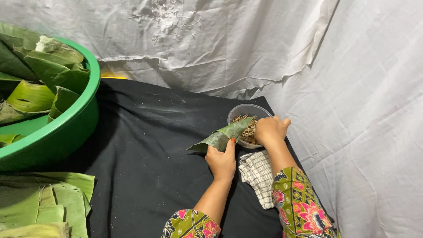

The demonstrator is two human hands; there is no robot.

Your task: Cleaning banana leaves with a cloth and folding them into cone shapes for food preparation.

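Leaf parcel being held while sticks are being picked

The left hand is gripping a folded leaf parcel above the black cloth; the right hand is closing on thin sticks in the clear bowl. One-handed, the fold is probably risking springing open, or the bowl tipping.

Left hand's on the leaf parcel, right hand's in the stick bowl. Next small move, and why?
Probably lift one stick out. The right hand is at the clear bowl of thin sticks, and the left hand holds the folded leaf parcel shut beside it, with no stick visible through the fold.
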